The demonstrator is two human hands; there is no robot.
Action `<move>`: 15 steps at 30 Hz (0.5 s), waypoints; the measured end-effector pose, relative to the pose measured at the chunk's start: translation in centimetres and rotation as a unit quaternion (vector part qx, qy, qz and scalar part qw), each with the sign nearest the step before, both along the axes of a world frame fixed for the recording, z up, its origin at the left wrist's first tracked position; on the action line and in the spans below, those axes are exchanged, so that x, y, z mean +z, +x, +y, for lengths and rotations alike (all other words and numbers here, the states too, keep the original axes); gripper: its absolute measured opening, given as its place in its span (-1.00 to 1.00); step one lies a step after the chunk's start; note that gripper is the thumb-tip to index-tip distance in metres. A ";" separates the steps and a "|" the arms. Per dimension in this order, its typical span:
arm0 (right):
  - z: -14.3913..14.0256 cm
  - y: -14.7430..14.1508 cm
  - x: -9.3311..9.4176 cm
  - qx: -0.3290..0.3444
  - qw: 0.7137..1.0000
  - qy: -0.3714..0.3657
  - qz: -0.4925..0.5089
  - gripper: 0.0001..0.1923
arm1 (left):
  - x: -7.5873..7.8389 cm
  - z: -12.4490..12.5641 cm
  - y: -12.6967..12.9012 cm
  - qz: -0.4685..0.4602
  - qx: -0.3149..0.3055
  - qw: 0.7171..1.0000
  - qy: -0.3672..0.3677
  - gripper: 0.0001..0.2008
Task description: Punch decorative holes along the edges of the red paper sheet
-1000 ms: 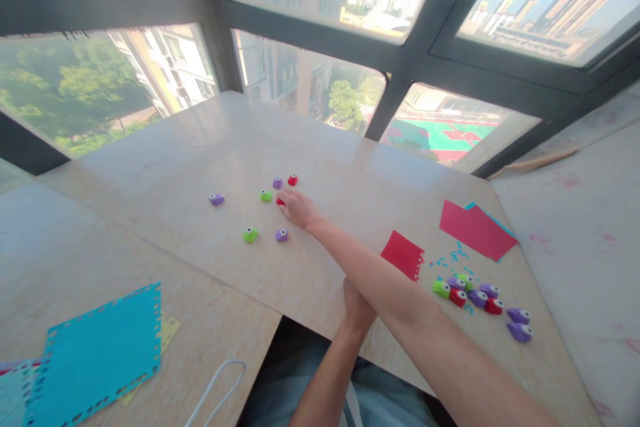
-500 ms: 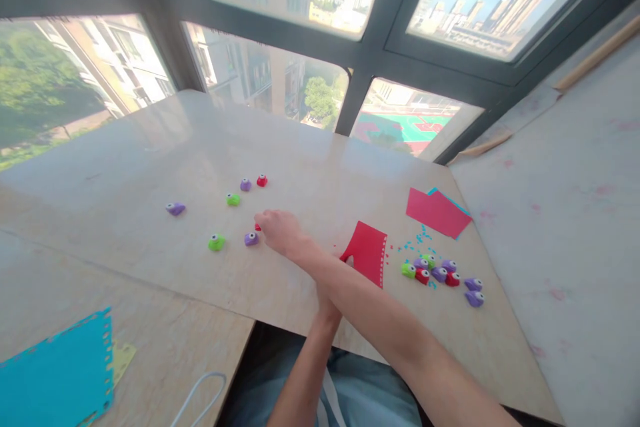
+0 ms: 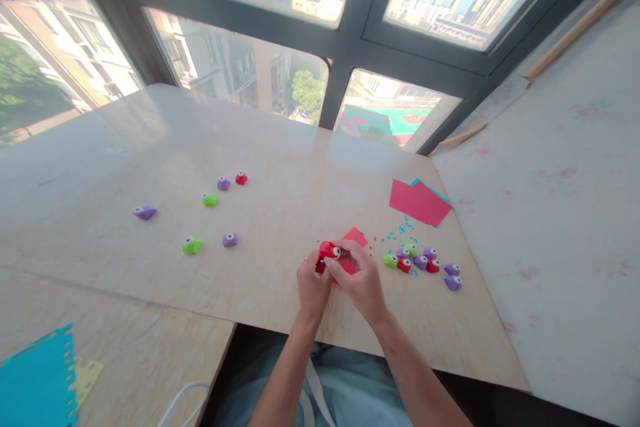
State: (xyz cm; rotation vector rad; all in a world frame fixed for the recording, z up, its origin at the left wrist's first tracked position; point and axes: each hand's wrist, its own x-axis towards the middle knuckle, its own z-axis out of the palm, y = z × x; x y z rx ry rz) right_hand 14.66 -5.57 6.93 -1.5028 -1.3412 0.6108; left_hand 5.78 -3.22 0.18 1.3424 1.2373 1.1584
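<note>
My right hand [image 3: 361,277] pinches a small red craft punch [image 3: 330,251] with a white round button between thumb and fingers. Close against it, my left hand [image 3: 314,285] is closed on the left edge of a red sheet of paper [image 3: 356,236], whose middle is mostly covered by my right hand. The punch sits at the paper's left edge; whether the edge is inside its slot I cannot tell. To the left stand several similar punches, among them a purple punch [image 3: 230,240], a green punch [image 3: 191,245] and another red punch [image 3: 241,178].
At the right lies a cluster of punches [image 3: 421,261] beside scattered blue paper bits [image 3: 400,230]. Behind them are stacked red sheets [image 3: 419,203]. A blue sheet with punched edges [image 3: 37,377] and a white cable [image 3: 186,395] are at lower left. Windows border the table's back.
My right hand has come back from the left with the red punch, uncrossing from my left arm, and now meets my left hand at the red paper. The view has shifted slightly.
</note>
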 end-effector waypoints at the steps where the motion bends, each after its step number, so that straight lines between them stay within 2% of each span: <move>1: -1.2 1.3 -0.4 -0.014 1.000 0.012 0.013 -0.75 | 0.2 0.0 0.0 0.018 0.008 1.000 0.007 -0.81; 4: -4.4 4.5 -1.5 -0.069 0.996 0.016 0.054 -0.70 | 0.5 0.0 0.1 0.051 0.027 0.998 0.025 -0.77; 8: -6.9 7.2 -3.5 -0.143 0.986 -0.037 0.073 -0.68 | 0.5 0.0 0.1 0.066 0.031 0.997 0.023 -0.77; 12: -8.1 8.1 -5.3 -0.159 0.979 -0.065 0.109 -0.64 | 0.6 -0.1 0.1 0.071 0.024 0.997 0.023 -0.78; 15: -7.9 7.8 -5.6 -0.152 0.979 -0.068 0.118 -0.62 | 0.7 -0.3 0.2 0.082 0.016 0.996 0.027 -0.80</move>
